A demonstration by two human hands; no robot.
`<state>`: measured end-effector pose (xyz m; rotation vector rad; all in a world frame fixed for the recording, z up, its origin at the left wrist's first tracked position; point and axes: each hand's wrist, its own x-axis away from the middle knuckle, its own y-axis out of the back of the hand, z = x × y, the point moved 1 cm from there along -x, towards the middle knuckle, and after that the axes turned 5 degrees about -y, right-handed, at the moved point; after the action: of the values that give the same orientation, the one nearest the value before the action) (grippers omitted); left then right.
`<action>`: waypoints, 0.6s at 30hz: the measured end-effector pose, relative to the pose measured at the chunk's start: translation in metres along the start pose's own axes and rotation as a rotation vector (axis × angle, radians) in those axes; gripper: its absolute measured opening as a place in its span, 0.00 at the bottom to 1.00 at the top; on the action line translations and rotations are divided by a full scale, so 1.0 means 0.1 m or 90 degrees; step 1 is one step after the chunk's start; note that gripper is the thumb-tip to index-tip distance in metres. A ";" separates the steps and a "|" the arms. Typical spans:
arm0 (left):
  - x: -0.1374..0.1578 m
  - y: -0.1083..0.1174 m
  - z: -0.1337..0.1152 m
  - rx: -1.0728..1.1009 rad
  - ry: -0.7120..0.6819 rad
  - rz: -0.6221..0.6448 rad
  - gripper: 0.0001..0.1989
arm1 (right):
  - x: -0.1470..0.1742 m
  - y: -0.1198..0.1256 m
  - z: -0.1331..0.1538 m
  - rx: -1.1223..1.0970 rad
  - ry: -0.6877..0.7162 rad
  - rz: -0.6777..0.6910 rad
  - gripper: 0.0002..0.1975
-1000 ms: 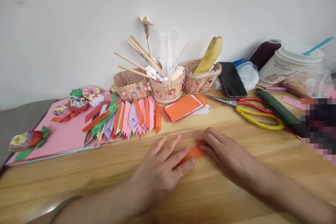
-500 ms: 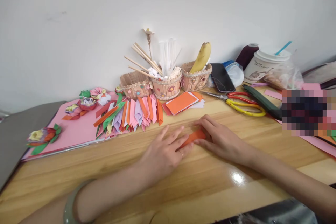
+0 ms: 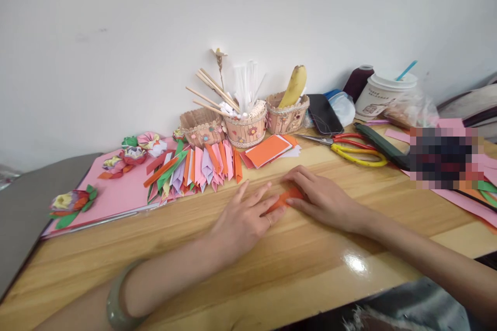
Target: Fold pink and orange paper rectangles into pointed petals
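Note:
A small strip of orange paper (image 3: 286, 198), apparently folded, lies on the wooden table between my hands. My left hand (image 3: 248, 214) rests with its fingers spread, the thumb and index finger lying on the paper's left end. On the other end, the bent fingers and thumb of my right hand (image 3: 322, 196) grip the paper and hide part of it. Just beyond my hands lie a row of folded paper pieces (image 3: 207, 165) in several colours and a small stack of orange paper rectangles (image 3: 267, 151).
Three decorated baskets (image 3: 245, 132) stand by the wall, with sticks, clear tubes and a banana (image 3: 294, 86). Scissors (image 3: 359, 155), a phone (image 3: 325, 114), a green-black tool (image 3: 382, 145) and a lidded cup (image 3: 384, 94) are at right. Paper flowers (image 3: 72, 201) lie left on pink paper (image 3: 112, 194).
The view has shifted slightly. My right thumb and fingers have slid left along the orange paper, covering more of it. My left hand stays almost in place.

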<state>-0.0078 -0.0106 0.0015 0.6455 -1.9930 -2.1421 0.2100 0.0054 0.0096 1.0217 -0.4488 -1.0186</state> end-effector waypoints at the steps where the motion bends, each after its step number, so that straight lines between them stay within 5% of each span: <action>1: 0.00 0.00 0.00 0.000 0.001 -0.001 0.17 | 0.00 -0.01 0.01 0.008 -0.004 -0.002 0.12; 18: -0.02 0.03 -0.03 -0.004 0.004 -0.017 0.15 | 0.00 -0.04 -0.02 0.047 0.018 0.001 0.14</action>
<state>-0.0058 -0.0130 0.0047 0.6800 -1.9843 -2.1584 0.2095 0.0063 0.0054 1.0996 -0.4667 -0.9906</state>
